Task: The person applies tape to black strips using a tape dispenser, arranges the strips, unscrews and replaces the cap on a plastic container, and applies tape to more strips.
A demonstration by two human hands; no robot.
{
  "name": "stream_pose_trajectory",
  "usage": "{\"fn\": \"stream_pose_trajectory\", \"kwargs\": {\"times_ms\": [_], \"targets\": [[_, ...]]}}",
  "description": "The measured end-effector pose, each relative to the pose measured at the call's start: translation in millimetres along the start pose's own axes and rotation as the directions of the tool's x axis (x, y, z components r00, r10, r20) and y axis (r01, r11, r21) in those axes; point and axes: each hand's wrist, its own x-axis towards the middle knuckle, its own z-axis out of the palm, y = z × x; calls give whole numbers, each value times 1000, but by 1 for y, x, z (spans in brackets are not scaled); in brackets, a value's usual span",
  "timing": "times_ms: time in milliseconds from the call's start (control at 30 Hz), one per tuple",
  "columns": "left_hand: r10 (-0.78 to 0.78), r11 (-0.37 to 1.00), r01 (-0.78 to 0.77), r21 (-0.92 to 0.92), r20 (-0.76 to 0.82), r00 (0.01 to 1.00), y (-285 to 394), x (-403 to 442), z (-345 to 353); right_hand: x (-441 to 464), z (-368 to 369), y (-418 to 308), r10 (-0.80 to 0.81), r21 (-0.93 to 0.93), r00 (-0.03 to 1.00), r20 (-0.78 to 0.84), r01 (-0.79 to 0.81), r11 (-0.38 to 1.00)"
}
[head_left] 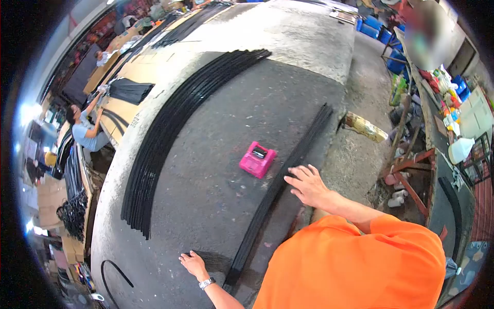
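My left hand [193, 265], with a metal watch [207, 282] on its wrist, is low over the dark tabletop, fingers apart and nothing in them. My right hand [307, 186] has its fingers spread at the edge of a narrow bundle of long black strips [272, 193], seemingly touching it. That bundle lies straight along the near side of the table. Beyond it sits a pink plastic box [257, 160] with a dark item in its top. Farther across, a wide row of long black strips [175, 121] lies side by side in a curve.
A thin black strip [117, 270] curls near the table's lower left edge. Across the table [216, 149], a person [87, 129] in a light shirt handles black strips at another bench. To the right stands a cluttered workbench [453, 190] with a white jug [460, 150] and wooden supports.
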Motion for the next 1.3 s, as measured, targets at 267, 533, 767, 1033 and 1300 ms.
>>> {"fn": "stream_pose_trajectory", "kwargs": {"times_ms": [267, 533, 767, 1033, 1300], "targets": [[461, 796, -484, -363, -155, 874, 209, -146, -15, 15, -7, 128, 25, 20, 992, -126, -22, 1000], [423, 906, -415, 84, -232, 876, 298, -191, 10, 80, 21, 194, -136, 13, 972, -194, 141, 990], [434, 900, -422, 107, -318, 843, 302, -186, 18, 93, 26, 197, -171, -10, 969, -176, 172, 985], [436, 891, -453, 37, -349, 829, 302, -184, 13, 92, 31, 191, -150, -87, 982, -115, 140, 986], [456, 877, -481, 0, -315, 832, 296, -186, 5, 93, 21, 183, -152, -133, 982, -111, 137, 982]]}}
